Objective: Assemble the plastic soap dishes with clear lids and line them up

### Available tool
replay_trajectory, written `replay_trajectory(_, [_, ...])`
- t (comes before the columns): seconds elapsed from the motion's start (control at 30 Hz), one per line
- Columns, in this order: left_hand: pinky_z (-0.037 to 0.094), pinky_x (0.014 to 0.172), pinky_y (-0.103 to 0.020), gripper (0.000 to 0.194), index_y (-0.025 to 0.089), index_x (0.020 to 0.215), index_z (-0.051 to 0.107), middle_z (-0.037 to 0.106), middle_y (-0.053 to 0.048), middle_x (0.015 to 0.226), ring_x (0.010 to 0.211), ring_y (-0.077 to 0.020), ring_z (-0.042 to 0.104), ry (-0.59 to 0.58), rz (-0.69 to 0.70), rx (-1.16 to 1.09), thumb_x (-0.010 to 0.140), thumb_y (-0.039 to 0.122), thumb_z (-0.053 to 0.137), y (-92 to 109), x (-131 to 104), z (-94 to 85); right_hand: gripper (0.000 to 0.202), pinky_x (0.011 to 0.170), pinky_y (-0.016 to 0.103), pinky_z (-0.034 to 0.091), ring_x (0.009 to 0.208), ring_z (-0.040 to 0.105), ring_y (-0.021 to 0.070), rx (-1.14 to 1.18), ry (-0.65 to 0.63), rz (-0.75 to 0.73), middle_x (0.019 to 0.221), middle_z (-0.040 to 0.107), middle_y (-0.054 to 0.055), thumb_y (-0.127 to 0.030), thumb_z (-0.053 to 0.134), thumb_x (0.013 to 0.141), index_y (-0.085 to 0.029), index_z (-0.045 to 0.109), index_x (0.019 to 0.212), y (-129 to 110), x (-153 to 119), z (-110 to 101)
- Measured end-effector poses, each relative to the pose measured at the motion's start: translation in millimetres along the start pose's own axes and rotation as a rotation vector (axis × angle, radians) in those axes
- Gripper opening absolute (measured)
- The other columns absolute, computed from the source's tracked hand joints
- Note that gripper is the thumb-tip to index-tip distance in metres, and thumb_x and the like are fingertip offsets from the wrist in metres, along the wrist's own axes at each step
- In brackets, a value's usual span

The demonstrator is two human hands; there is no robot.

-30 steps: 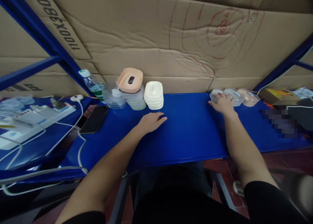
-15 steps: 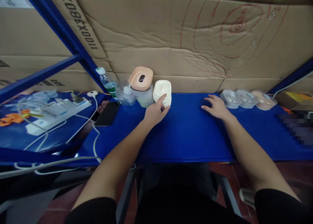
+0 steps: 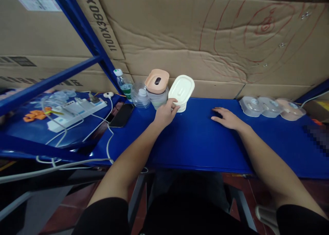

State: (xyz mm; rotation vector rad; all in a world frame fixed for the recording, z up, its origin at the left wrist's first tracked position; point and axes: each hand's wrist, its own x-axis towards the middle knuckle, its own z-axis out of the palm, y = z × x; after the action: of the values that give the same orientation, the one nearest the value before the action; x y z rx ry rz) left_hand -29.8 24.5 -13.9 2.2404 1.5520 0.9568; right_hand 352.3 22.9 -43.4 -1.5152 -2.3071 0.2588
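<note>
My left hand (image 3: 166, 113) pinches the near edge of a cream rounded-rectangular dish (image 3: 182, 90) with a small raised bar in its middle. The dish is tilted up, its face towards me. Below and partly behind it, other cream pieces (image 3: 182, 109) show on the blue table. Just left of them, a peach tray (image 3: 156, 82) with an oval slot tops a stack of translucent containers (image 3: 158, 99). My right hand (image 3: 226, 119) rests open on the table, fingers loosely stretched, with nothing in it.
Three small clear-covered boxes stand in a row at the right, the end one peach (image 3: 290, 110). To the left are a clear round stack (image 3: 141, 97), a water bottle (image 3: 125, 86), a phone (image 3: 122, 115), a power strip (image 3: 77, 115) and cables. Cardboard (image 3: 159, 33) walls the back.
My left hand has closed on the top cream dish and lifted and tilted it off the stack. My right hand stays on the table. The view has shifted slightly left.
</note>
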Motion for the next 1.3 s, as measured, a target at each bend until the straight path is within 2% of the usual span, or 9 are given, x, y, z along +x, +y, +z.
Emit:
replay_trajectory(0.2, [0.05,0.077,-0.031,0.037,0.022,0.123,0.064,0.08,-0.004,0.094,0.086,-0.0205,0.074,-0.333,0.212,-0.018,0.1,0.051,0.064,21.4,-17.5,-5.5,0.074,0.092,0.052,0.062,0.097,0.079,0.0327,0.255,0.31,0.155,0.121,0.081,0.015,-0.074,0.038,0.104,-0.022,0.06,0.151,-25.7,-4.1,-18.0])
replay_trajectory(0.3, [0.049,0.075,-0.033,0.046,0.022,0.115,0.069,0.079,-0.005,0.089,0.085,-0.0242,0.074,-0.553,0.245,0.068,0.097,0.064,0.064,28.7,-21.2,2.4,0.068,0.08,0.045,0.061,0.08,0.076,0.0275,0.281,0.198,0.097,0.106,0.082,0.012,-0.073,0.055,0.097,-0.021,0.069,0.14,-35.4,-4.3,-15.3])
replay_trajectory(0.4, [0.049,0.075,-0.033,0.049,0.022,0.117,0.072,0.078,-0.006,0.088,0.084,-0.0246,0.074,-0.607,0.239,0.105,0.098,0.065,0.061,30.9,-21.5,7.9,0.061,0.074,0.04,0.058,0.075,0.073,0.0239,0.246,-0.026,0.002,0.096,0.08,0.008,-0.069,0.068,0.091,-0.022,0.075,0.129,-43.7,-2.0,-5.2])
replay_trajectory(0.53, [0.052,0.081,-0.034,0.041,0.022,0.116,0.075,0.077,-0.006,0.092,0.091,-0.0241,0.073,-0.412,0.188,0.142,0.102,0.056,0.059,26.0,-15.9,-0.4,0.059,0.069,0.037,0.054,0.078,0.072,0.0232,0.167,-0.13,-0.073,0.092,0.078,0.006,-0.068,0.069,0.091,-0.023,0.077,0.128,-50.4,0.3,1.4])
replay_trajectory(0.7, [0.054,0.104,-0.041,0.032,0.022,0.127,0.073,0.065,-0.014,0.135,0.128,-0.0298,0.064,0.308,0.074,0.182,0.103,0.039,0.06,-0.3,-0.8,-29.5,0.059,0.069,0.036,0.053,0.079,0.072,0.0233,0.188,-0.175,-0.054,0.092,0.078,0.005,-0.069,0.072,0.089,-0.024,0.077,0.127,-54.1,-2.1,-4.8])
replay_trajectory(0.77, [0.053,0.109,-0.044,0.039,0.024,0.136,0.068,0.053,-0.016,0.151,0.14,-0.0334,0.056,0.451,0.012,0.185,0.1,0.039,0.065,-14.8,4.9,-40.4,0.061,0.07,0.037,0.054,0.078,0.072,0.0233,0.193,-0.189,-0.053,0.093,0.078,0.005,-0.068,0.074,0.087,-0.024,0.076,0.128,-55.1,-3.1,-5.5])
replay_trajectory(0.87, [0.051,0.114,-0.049,0.043,0.026,0.139,0.065,0.044,-0.016,0.159,0.146,-0.0362,0.051,0.489,-0.056,0.156,0.098,0.038,0.069,-33.5,11.8,-48.4,0.061,0.071,0.038,0.054,0.077,0.072,0.0229,0.214,-0.206,-0.051,0.093,0.078,0.005,-0.068,0.074,0.087,-0.024,0.076,0.13,-55.2,-3.5,-3.9])
replay_trajectory(1.13, [0.052,0.116,-0.049,0.013,0.025,0.11,0.066,0.056,-0.013,0.145,0.14,-0.03,0.057,0.501,-0.098,0.059,0.097,0.029,0.068,-46.6,19.7,-44.2,0.061,0.069,0.038,0.054,0.075,0.071,0.0223,0.227,-0.211,-0.041,0.092,0.078,0.005,-0.068,0.07,0.09,-0.022,0.075,0.13,-49.2,-1.8,-1.5])
replay_trajectory(1.3, [0.052,0.116,-0.05,0.032,0.026,0.125,0.064,0.052,-0.015,0.147,0.139,-0.0313,0.056,0.48,-0.095,0.075,0.095,0.034,0.071,-50.0,20.1,-43.3,0.059,0.07,0.038,0.055,0.076,0.071,0.0225,0.23,-0.209,-0.047,0.092,0.078,0.005,-0.066,0.069,0.091,-0.023,0.074,0.131,-48.5,-2.2,-1.3])
